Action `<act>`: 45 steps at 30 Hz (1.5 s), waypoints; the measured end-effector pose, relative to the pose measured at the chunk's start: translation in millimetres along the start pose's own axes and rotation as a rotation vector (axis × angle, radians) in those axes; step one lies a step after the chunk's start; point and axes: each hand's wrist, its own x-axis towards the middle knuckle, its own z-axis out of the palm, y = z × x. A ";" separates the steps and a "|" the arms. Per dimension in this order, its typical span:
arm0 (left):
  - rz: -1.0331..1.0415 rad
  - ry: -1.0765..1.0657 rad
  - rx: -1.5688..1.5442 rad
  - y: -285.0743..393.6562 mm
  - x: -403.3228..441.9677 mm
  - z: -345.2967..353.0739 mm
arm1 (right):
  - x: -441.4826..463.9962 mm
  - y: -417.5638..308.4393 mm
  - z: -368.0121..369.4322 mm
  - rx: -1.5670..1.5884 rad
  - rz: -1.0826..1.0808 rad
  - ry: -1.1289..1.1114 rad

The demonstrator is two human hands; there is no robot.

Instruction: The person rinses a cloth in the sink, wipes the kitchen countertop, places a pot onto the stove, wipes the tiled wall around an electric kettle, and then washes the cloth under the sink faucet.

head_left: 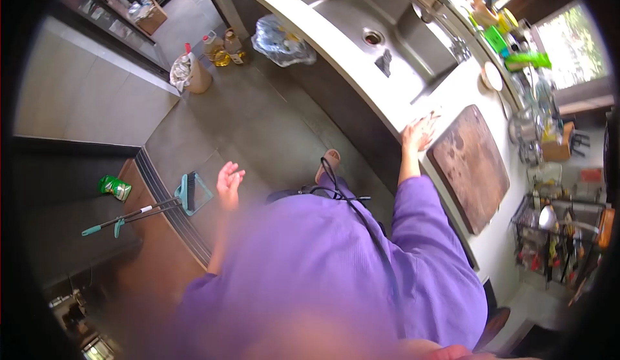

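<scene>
My right hand (420, 132) lies flat with its fingers spread on the pale countertop (402, 109), between the sink and a dark brown cutting board (470, 168). Wet-looking patches mark the board. Off to the left, my left hand (230, 180) hangs in the air over the grey floor, fingers apart and holding nothing. The steel sink (361, 11) has a small dark piece (384, 62) near its drain.
A white bowl (491, 76) stands behind the board, with glass jars and a utensil rack (558, 231) farther right. On the floor are a broom and dustpan (191, 194), a green package (115, 187), a bin (196, 79), oil bottles (223, 49) and a plastic bag (279, 40).
</scene>
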 end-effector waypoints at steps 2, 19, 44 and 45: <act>-0.037 0.042 -0.001 -12.6 7.7 -2.1 | -3.2 -30.2 27.1 0.323 -0.008 -0.040; 0.066 -0.026 0.053 80.2 182.2 132.5 | 169.7 -287.8 154.4 0.743 -0.175 -0.420; 0.082 -0.837 -0.165 171.9 364.6 304.1 | 284.0 -111.9 72.5 0.854 0.252 -0.193; 0.012 -0.894 -0.226 175.3 367.5 314.3 | 292.0 -117.1 71.3 0.854 0.239 -0.185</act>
